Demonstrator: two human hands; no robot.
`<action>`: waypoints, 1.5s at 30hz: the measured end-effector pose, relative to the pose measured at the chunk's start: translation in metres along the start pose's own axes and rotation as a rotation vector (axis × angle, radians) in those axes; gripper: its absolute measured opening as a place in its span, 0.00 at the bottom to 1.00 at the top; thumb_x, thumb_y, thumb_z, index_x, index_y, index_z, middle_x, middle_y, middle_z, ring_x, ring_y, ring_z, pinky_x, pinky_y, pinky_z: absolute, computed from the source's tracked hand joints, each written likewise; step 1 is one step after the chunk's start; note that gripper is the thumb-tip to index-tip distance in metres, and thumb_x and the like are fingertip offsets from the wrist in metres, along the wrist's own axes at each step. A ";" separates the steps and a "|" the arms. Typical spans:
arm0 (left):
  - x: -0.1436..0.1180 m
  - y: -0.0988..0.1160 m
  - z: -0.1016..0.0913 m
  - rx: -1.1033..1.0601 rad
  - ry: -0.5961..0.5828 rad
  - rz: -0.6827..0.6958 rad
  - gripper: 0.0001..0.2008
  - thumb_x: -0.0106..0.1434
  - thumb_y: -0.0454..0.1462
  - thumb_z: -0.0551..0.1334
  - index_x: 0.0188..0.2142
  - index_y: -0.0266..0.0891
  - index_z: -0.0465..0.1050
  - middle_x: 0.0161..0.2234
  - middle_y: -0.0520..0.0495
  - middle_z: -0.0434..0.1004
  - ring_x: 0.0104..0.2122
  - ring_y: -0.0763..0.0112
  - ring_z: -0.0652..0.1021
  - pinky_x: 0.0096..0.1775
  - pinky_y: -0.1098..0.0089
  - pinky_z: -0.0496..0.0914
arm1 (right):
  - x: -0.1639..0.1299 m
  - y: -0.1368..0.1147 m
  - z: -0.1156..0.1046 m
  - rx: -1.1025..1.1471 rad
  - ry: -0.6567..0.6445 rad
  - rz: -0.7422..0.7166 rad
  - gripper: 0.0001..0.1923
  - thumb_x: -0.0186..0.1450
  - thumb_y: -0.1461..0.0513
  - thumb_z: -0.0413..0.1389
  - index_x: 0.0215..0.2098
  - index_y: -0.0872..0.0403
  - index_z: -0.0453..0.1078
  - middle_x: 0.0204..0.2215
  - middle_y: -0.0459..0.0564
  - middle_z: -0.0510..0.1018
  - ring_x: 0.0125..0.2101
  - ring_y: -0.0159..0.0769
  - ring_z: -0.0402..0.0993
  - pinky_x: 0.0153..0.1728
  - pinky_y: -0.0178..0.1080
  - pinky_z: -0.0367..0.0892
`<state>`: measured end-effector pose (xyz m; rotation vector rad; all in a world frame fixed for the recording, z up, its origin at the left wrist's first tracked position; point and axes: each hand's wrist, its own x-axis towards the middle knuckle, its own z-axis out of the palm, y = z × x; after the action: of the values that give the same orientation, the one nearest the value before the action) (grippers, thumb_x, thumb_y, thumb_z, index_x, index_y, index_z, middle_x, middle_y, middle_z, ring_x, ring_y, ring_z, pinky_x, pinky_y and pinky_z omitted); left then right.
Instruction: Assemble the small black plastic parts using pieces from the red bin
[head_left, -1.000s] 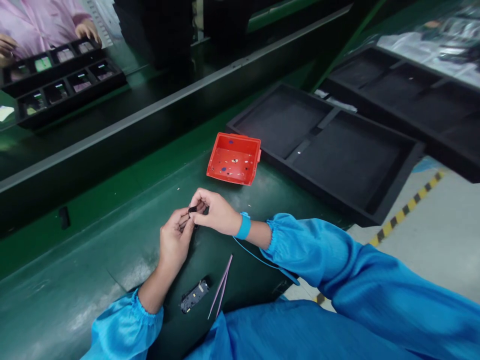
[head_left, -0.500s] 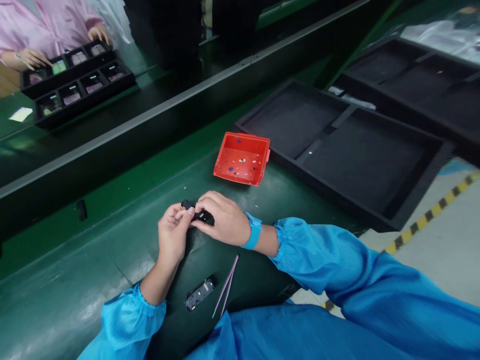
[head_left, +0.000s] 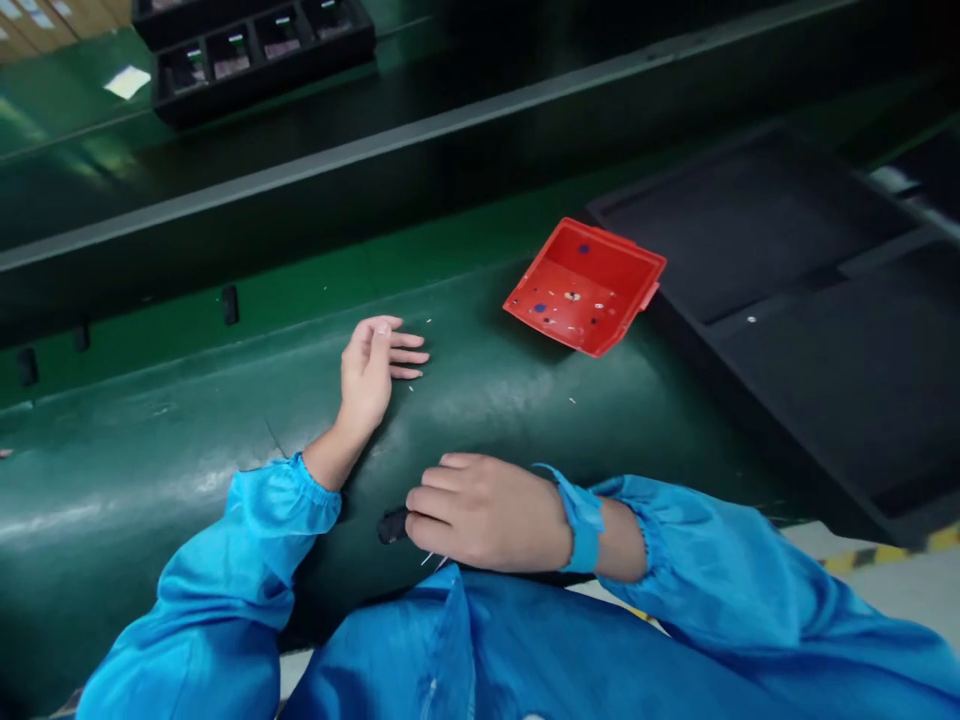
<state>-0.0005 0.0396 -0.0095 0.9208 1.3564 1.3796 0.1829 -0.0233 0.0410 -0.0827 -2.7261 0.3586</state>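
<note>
My left hand [head_left: 371, 372] rests over the green work surface [head_left: 187, 450], its fingers stretched out and apart, with nothing in it. Closer to my body, my right hand [head_left: 487, 510] is curled palm-down with its fingers closed on a small black oblong part [head_left: 391, 526]. One rounded end of that part sticks out to the left of the fingers; the rest is hidden under the hand. Thin tips of the tweezers [head_left: 429, 560] show just below the fingers, the remainder being covered by the hand and the blue garment.
A red bin [head_left: 551, 280] with small scraps inside stands beyond my hands. To its right lies a large black divided tray [head_left: 810, 330]. Small black pieces [head_left: 229, 305] lie along the far left strip. Across a raised rail [head_left: 375, 155] sits a black compartment tray [head_left: 262, 65].
My hands have separated: the left has opened and let go of the black part, and the right has moved down towards my body. The view has shifted; the co-worker is out of sight.
</note>
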 end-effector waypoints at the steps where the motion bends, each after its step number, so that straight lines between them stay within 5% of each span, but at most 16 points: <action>1: -0.001 -0.001 0.000 0.003 -0.012 -0.001 0.18 0.69 0.53 0.58 0.44 0.41 0.68 0.34 0.46 0.82 0.29 0.67 0.84 0.25 0.72 0.77 | 0.001 -0.003 0.004 -0.008 -0.002 -0.006 0.12 0.74 0.66 0.49 0.33 0.55 0.70 0.26 0.45 0.72 0.27 0.34 0.65 0.28 0.40 0.53; 7: -0.007 -0.001 0.002 0.040 -0.030 -0.017 0.20 0.68 0.55 0.57 0.43 0.40 0.68 0.35 0.44 0.82 0.31 0.65 0.84 0.27 0.70 0.77 | 0.002 -0.009 0.026 0.042 -0.081 0.026 0.08 0.73 0.63 0.51 0.38 0.54 0.71 0.29 0.46 0.74 0.29 0.36 0.67 0.30 0.41 0.56; 10: 0.007 0.002 -0.012 0.212 -0.067 0.085 0.17 0.69 0.50 0.58 0.45 0.39 0.69 0.42 0.41 0.81 0.39 0.64 0.84 0.35 0.68 0.78 | 0.003 -0.010 0.036 0.074 -0.087 0.066 0.08 0.74 0.61 0.51 0.39 0.53 0.71 0.29 0.47 0.74 0.30 0.36 0.68 0.30 0.40 0.59; 13: 0.038 0.016 -0.046 0.690 0.053 0.258 0.14 0.69 0.43 0.60 0.50 0.40 0.72 0.51 0.40 0.77 0.50 0.63 0.80 0.47 0.65 0.76 | 0.004 -0.008 0.041 0.068 -0.070 0.085 0.07 0.74 0.63 0.51 0.39 0.54 0.70 0.29 0.47 0.74 0.30 0.36 0.69 0.30 0.40 0.60; 16: 0.072 0.039 -0.093 1.046 0.263 0.267 0.14 0.66 0.38 0.61 0.50 0.38 0.76 0.54 0.35 0.74 0.58 0.52 0.72 0.58 0.53 0.68 | 0.003 -0.003 0.040 0.103 -0.090 0.094 0.05 0.70 0.60 0.58 0.41 0.54 0.70 0.31 0.48 0.76 0.32 0.38 0.71 0.32 0.41 0.63; 20: 0.097 0.067 -0.148 1.155 0.445 0.168 0.17 0.60 0.37 0.66 0.47 0.28 0.77 0.56 0.21 0.67 0.62 0.29 0.63 0.59 0.35 0.59 | 0.001 0.008 0.036 0.301 -0.020 0.162 0.28 0.63 0.44 0.63 0.49 0.55 0.70 0.42 0.54 0.79 0.39 0.42 0.74 0.39 0.43 0.67; 22: 0.104 0.078 -0.164 1.166 0.457 0.098 0.14 0.55 0.35 0.68 0.39 0.27 0.78 0.52 0.18 0.70 0.58 0.23 0.67 0.55 0.32 0.61 | 0.000 0.016 0.033 0.361 0.045 0.228 0.29 0.65 0.42 0.60 0.50 0.56 0.70 0.43 0.55 0.79 0.40 0.42 0.75 0.40 0.43 0.68; 25: 0.113 0.092 -0.173 1.139 0.422 0.040 0.05 0.51 0.31 0.68 0.28 0.30 0.76 0.40 0.24 0.77 0.51 0.28 0.75 0.53 0.35 0.64 | -0.002 0.029 0.030 0.415 0.117 0.315 0.21 0.69 0.47 0.57 0.47 0.56 0.71 0.40 0.54 0.80 0.38 0.40 0.76 0.39 0.41 0.68; 28: 0.111 0.099 -0.158 1.059 0.373 0.053 0.06 0.52 0.31 0.68 0.33 0.32 0.77 0.33 0.36 0.79 0.44 0.44 0.81 0.50 0.46 0.71 | -0.001 0.042 0.027 0.527 0.224 0.409 0.14 0.70 0.52 0.57 0.42 0.55 0.71 0.35 0.51 0.79 0.34 0.36 0.75 0.36 0.38 0.69; 32: 0.069 0.080 -0.098 0.829 0.250 0.130 0.17 0.62 0.38 0.64 0.50 0.37 0.75 0.37 0.46 0.80 0.36 0.66 0.83 0.42 0.64 0.77 | 0.002 0.058 0.026 0.810 0.385 0.719 0.10 0.70 0.56 0.56 0.36 0.55 0.72 0.28 0.47 0.77 0.27 0.31 0.72 0.29 0.35 0.68; 35: 0.015 0.047 -0.042 0.407 0.201 0.367 0.11 0.63 0.40 0.66 0.44 0.39 0.79 0.41 0.43 0.82 0.43 0.62 0.83 0.50 0.58 0.76 | 0.004 0.070 0.027 1.105 0.527 0.901 0.17 0.69 0.51 0.55 0.41 0.57 0.74 0.31 0.51 0.80 0.26 0.31 0.74 0.26 0.34 0.69; 38: -0.029 0.021 -0.002 0.443 0.049 0.527 0.05 0.65 0.37 0.66 0.39 0.45 0.82 0.45 0.45 0.82 0.52 0.59 0.79 0.57 0.51 0.70 | 0.004 0.077 0.028 1.278 0.668 0.942 0.22 0.67 0.46 0.56 0.40 0.57 0.74 0.33 0.52 0.80 0.30 0.33 0.77 0.29 0.35 0.72; 45: -0.035 0.011 0.006 0.514 -0.156 0.508 0.09 0.61 0.36 0.69 0.42 0.46 0.83 0.45 0.43 0.79 0.47 0.61 0.79 0.51 0.58 0.74 | 0.001 0.086 0.026 1.096 0.740 0.972 0.16 0.66 0.51 0.57 0.31 0.54 0.67 0.24 0.44 0.74 0.26 0.30 0.73 0.28 0.33 0.68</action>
<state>0.0130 0.0085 0.0062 1.7742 1.4406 1.2978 0.1729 0.0540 -0.0043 -0.9778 -1.3167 1.6009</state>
